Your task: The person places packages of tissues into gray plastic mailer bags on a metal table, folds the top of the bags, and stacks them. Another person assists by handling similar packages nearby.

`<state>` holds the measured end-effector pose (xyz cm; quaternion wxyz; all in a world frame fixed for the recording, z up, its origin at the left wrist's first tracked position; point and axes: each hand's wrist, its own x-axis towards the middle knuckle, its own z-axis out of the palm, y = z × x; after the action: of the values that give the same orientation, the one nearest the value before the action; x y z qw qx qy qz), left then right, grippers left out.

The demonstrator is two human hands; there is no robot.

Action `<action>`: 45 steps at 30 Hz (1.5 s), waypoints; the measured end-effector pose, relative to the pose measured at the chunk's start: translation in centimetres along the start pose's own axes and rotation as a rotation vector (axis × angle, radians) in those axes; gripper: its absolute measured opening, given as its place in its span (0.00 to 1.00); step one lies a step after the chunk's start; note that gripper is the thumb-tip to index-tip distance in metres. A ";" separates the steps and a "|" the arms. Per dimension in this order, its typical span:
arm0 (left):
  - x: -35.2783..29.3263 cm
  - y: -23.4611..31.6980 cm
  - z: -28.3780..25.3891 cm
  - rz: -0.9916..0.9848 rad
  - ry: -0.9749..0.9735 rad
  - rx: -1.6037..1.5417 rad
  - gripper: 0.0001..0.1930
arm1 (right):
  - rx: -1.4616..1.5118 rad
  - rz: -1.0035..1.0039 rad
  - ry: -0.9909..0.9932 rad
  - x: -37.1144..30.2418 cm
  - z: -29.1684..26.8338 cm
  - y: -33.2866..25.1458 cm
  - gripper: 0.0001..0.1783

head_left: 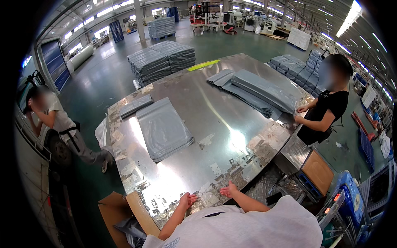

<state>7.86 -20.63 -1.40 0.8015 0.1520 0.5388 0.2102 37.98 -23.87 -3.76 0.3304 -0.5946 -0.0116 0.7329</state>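
My left hand [189,200] is open over the near edge of the metal-topped table [215,144], palm turned up and fingers stretched out. A short gap to its right, my right hand [228,190] is also open, its fingers pointing inward. Neither hand holds anything. Beyond them, left of the table's middle, lies a flat stack of grey plastic bags [163,130]. A narrow folded grey bundle [135,106] rests against its far left side. Farther off to the right, longer grey plastic bags [262,89] lie in overlapping piles.
A co-worker [326,107] stands at the right edge, hands near the long bags. Another person [68,124] is at the left beside a vehicle. An open cardboard box [111,211] stands lower left; a scale [316,173] stands lower right. Wrapped grey bales [161,60] sit behind the table.
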 end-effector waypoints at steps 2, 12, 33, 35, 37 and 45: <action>0.1 -0.1 -0.2 0.003 -0.005 -0.002 0.24 | 0.003 -0.001 -0.002 0.0 0.0 0.0 0.49; 0.0 0.0 -0.1 0.004 -0.005 -0.009 0.23 | 0.001 -0.011 0.017 0.2 0.1 0.0 0.50; 0.1 0.1 0.3 -0.022 0.005 -0.030 0.22 | -0.444 -0.107 -0.121 -0.6 -3.4 -2.2 0.35; 1.0 0.3 0.9 -0.017 -0.052 -0.014 0.22 | -1.119 -0.531 0.486 -0.2 -9.3 -6.8 0.22; 0.3 -0.4 -1.5 -0.008 -0.012 -0.029 0.22 | -1.362 -0.994 0.838 -7.6 -8.9 -12.8 0.17; 1.0 -0.5 -0.9 -0.002 -0.038 -0.004 0.22 | -1.937 -0.223 1.325 -17.8 -25.5 -26.9 0.28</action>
<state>7.41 -20.54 -2.76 0.8122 0.1538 0.5230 0.2077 74.39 -21.24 15.17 -0.2553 -0.8577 -0.4414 -0.0664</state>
